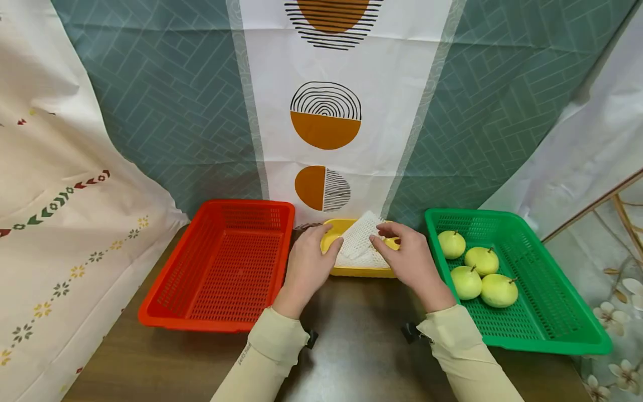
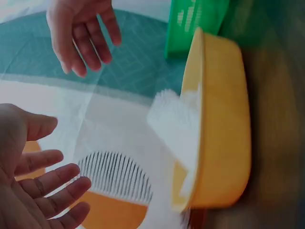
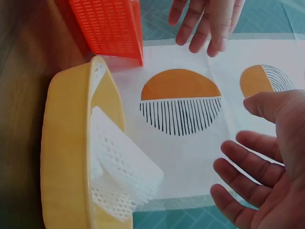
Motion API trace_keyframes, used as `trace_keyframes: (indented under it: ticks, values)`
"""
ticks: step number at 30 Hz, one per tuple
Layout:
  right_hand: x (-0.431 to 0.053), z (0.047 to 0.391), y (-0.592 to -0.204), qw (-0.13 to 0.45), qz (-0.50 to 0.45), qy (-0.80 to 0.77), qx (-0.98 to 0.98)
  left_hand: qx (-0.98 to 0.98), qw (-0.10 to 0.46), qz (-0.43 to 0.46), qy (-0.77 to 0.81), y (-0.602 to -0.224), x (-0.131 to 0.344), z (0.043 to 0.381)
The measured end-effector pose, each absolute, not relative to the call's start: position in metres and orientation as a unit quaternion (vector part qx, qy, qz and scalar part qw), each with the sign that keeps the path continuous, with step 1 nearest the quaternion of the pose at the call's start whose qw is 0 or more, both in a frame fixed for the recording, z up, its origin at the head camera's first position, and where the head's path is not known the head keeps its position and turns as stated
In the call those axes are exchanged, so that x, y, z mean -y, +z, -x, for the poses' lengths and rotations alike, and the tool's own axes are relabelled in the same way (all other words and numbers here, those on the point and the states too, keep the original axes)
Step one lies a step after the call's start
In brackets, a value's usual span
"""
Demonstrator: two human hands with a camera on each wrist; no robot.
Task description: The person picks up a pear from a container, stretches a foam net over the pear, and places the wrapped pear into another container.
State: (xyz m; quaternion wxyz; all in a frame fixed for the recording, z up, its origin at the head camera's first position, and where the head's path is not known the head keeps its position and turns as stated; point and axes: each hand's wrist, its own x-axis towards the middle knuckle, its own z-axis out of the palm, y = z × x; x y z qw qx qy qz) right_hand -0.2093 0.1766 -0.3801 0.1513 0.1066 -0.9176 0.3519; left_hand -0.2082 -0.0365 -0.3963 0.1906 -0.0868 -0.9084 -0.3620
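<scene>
Both hands hover over a yellow basin (image 1: 361, 272) at the back of the table. White foam fruit nets (image 1: 359, 241) lie in it, one poking up past the rim. My left hand (image 1: 310, 259) is at the basin's left, its fingers spread and nothing in them. Across from it, my right hand (image 1: 409, 254) has relaxed, parted fingers and holds nothing. Both wrist views show a gap between the hands and the nets (image 3: 126, 157). Pale yellow-green pears (image 1: 482, 261) sit together in the green basket (image 1: 562, 301), to the right of my right hand.
A red plastic basket (image 1: 241, 268) with nothing inside stands left of the basin. Behind everything hangs a patterned cloth (image 1: 351, 61), and light cloths drape both sides. Brown table surface (image 1: 351, 346) shows between the forearms.
</scene>
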Motion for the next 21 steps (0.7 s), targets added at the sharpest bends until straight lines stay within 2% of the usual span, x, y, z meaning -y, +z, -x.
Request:
trace_keyframes:
  ticks: [7, 13, 21]
  values:
    - [-0.179, 0.209, -0.389, 0.139, -0.112, 0.316, 0.932, 0.842, 0.127, 0.085, -0.517, -0.415, 0.02, 0.204]
    - [-0.195, 0.208, -0.376, 0.152, -0.098, 0.323, 0.929, 0.821, 0.125, 0.098, -0.548, -0.421, 0.0, 0.21]
    - [-0.249, 0.204, -0.339, 0.176, -0.035, 0.311, 0.933, 0.782, 0.123, 0.161, -0.589, -0.415, -0.054, 0.221]
